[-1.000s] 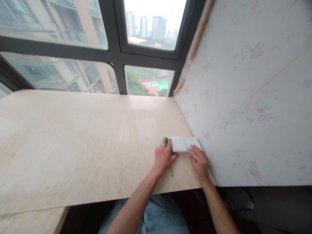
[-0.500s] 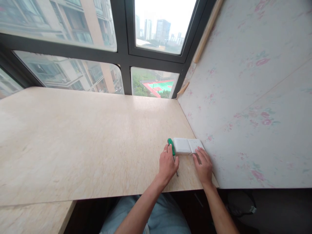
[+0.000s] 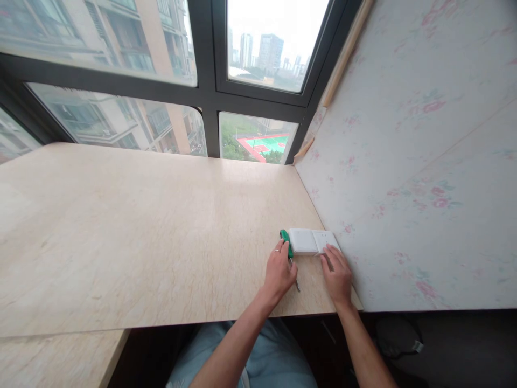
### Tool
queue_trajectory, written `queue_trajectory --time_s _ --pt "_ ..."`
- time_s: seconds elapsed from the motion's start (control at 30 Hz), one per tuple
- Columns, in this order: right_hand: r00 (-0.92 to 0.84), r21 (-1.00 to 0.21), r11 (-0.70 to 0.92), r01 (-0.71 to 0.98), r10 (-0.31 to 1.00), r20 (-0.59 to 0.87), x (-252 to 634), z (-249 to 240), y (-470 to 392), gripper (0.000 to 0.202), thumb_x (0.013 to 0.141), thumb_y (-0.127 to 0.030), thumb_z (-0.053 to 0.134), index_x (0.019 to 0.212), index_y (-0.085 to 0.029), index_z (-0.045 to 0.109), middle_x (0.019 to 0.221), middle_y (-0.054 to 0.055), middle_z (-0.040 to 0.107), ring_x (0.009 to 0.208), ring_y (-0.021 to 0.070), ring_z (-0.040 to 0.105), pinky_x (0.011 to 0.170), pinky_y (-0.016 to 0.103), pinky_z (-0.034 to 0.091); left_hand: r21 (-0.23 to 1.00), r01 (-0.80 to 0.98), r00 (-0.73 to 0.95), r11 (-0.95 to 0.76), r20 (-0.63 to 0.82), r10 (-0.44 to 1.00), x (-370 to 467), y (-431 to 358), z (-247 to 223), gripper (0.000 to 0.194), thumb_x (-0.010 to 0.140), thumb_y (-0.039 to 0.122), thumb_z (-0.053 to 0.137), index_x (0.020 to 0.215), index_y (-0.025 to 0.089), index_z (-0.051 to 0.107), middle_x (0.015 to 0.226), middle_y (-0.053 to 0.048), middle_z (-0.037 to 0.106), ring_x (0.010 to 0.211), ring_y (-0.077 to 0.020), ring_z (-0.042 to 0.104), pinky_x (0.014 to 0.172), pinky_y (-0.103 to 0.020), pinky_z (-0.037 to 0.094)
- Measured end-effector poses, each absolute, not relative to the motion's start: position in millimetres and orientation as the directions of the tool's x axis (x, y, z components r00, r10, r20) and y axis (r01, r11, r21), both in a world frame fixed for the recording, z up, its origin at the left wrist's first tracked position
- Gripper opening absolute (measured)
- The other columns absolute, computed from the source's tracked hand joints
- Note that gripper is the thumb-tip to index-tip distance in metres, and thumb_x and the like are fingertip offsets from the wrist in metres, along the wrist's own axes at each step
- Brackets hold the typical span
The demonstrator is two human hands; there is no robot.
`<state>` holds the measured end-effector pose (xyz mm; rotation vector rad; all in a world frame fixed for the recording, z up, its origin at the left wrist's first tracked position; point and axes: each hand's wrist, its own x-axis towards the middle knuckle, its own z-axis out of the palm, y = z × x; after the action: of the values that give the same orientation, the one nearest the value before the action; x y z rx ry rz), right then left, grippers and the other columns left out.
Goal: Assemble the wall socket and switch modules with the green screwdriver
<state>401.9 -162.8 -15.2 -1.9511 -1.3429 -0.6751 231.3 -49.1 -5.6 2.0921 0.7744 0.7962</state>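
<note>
A screwdriver (image 3: pixel 285 235) with a green handle lies on the stone sill, its thin metal shaft pointing toward me. My left hand (image 3: pixel 278 273), a ring on one finger, has its fingers closed around the handle and hides part of it. Just right of the handle is a white wall switch (image 3: pixel 304 241) with a broad rocker plate. Beside it, edge to edge, sits a white power socket (image 3: pixel 323 237) with its face up. My right hand (image 3: pixel 338 277) grips the socket's near edge, fingers on the face and thumb at the front.
The beige marble sill (image 3: pixel 161 231) stretches left, with a lower ledge (image 3: pixel 56 355) at the front left. A flowered wall (image 3: pixel 424 161) rises close to my right hand. Dark window frames (image 3: pixel 210 126) stand at the back. Below the front edge, a dark cable (image 3: pixel 398 353) shows at right.
The screwdriver handle and my left hand have shifted very slightly right, and the shaft is angled a little more to the right. My right hand stays at the socket.
</note>
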Motion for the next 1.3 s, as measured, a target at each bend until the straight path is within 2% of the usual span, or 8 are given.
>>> queue_trajectory --time_s 0.37,0.63,0.77,0.87,0.97,1.03,1.13,1.3 --pt "0.353 -0.259 -0.242 0.935 0.567 0.744 399.9 -11.2 -160.7 0.026 0.099 -0.025 0.053 0.112 -0.016 0.073 0.117 0.016 0.074 0.113 0.0278 0.067 0.099 0.05 0.055 0.824 0.229 0.594 -0.519 0.304 0.745 229.3 -47.3 -7.9 0.047 0.086 0.012 0.056 0.133 0.014 0.049 0.145 -0.022 0.05 0.133 -0.0322 0.054 0.106 -0.052 0.051" --pt "0.388 -0.334 -0.198 0.922 0.454 0.802 365.1 -0.9 -165.8 0.023 0.096 -0.019 0.053 0.107 -0.018 0.073 0.106 0.014 0.075 0.103 0.0267 0.07 0.094 0.05 0.056 0.87 0.18 0.632 -0.46 0.256 0.732 212.7 -39.2 -5.9 0.052 0.088 0.014 0.056 0.139 0.02 0.045 0.142 -0.016 0.053 0.119 -0.0273 0.062 0.099 -0.048 0.054" --pt "0.383 -0.373 -0.118 0.92 0.472 0.794 316.3 3.1 -163.7 0.024 0.095 -0.014 0.052 0.105 -0.022 0.073 0.104 0.011 0.075 0.1 0.0246 0.071 0.089 0.046 0.059 0.869 0.149 0.665 -0.471 0.265 0.698 209.1 -35.9 -3.2 0.053 0.085 0.012 0.057 0.137 0.017 0.046 0.136 -0.017 0.058 0.112 -0.0255 0.064 0.096 -0.045 0.055" --pt "0.4 -0.481 0.046 0.875 0.491 0.774 275.2 8.0 -156.3 0.026 0.092 -0.009 0.056 0.103 -0.024 0.073 0.101 0.009 0.075 0.098 0.0236 0.07 0.088 0.043 0.059 0.873 0.128 0.669 -0.471 0.274 0.69 200.6 -33.7 -1.2 0.051 0.084 0.011 0.057 0.134 0.017 0.049 0.135 -0.015 0.059 0.105 -0.0218 0.066 0.093 -0.04 0.057" --pt "0.402 -0.604 0.189 0.774 0.59 0.7 242.2 12.0 -141.6 0.028 0.09 -0.006 0.055 0.097 -0.025 0.075 0.093 0.007 0.075 0.091 0.0204 0.071 0.082 0.035 0.059 0.877 0.123 0.645 -0.465 0.286 0.709 175.6 -26.4 -1.4 0.044 0.084 0.012 0.056 0.127 0.019 0.056 0.13 -0.011 0.063 0.097 -0.0183 0.067 0.087 -0.035 0.058" --pt "0.426 -0.71 0.223 0.668 0.668 0.61 227.1 12.9 -127.7 0.027 0.089 -0.008 0.054 0.086 -0.025 0.075 0.087 0.005 0.074 0.084 0.0193 0.071 0.077 0.032 0.059 0.884 0.14 0.593 -0.446 0.286 0.753 148.7 -18.0 -2.8 0.035 0.085 0.012 0.054 0.118 0.02 0.062 0.116 -0.008 0.07 0.092 -0.0172 0.068 0.083 -0.032 0.058" --pt "0.467 -0.828 0.185 0.529 0.751 0.466 212.0 11.4 -103.7 0.025 0.084 -0.012 0.052 0.07 -0.023 0.069 0.074 0.003 0.07 0.072 0.0183 0.069 0.067 0.028 0.057 0.889 0.196 0.479 -0.413 0.281 0.832 100.8 -4.6 -4.7 0.025 0.088 0.014 0.046 0.101 0.019 0.067 0.092 -0.006 0.073 0.082 -0.0177 0.068 0.077 -0.033 0.056" --pt "0.46 -0.878 0.121 0.463 0.814 0.354 194.8 6.8 -73.1 0.025 0.077 -0.009 0.047 0.066 -0.021 0.065 0.061 0.0 0.066 0.056 0.0163 0.063 0.052 0.024 0.05 0.935 0.23 0.257 -0.271 0.21 0.943 44.2 3.1 -0.6 0.023 0.083 0.016 0.045 0.081 0.018 0.067 0.076 -0.003 0.07 0.073 -0.0182 0.066 0.07 -0.031 0.054"
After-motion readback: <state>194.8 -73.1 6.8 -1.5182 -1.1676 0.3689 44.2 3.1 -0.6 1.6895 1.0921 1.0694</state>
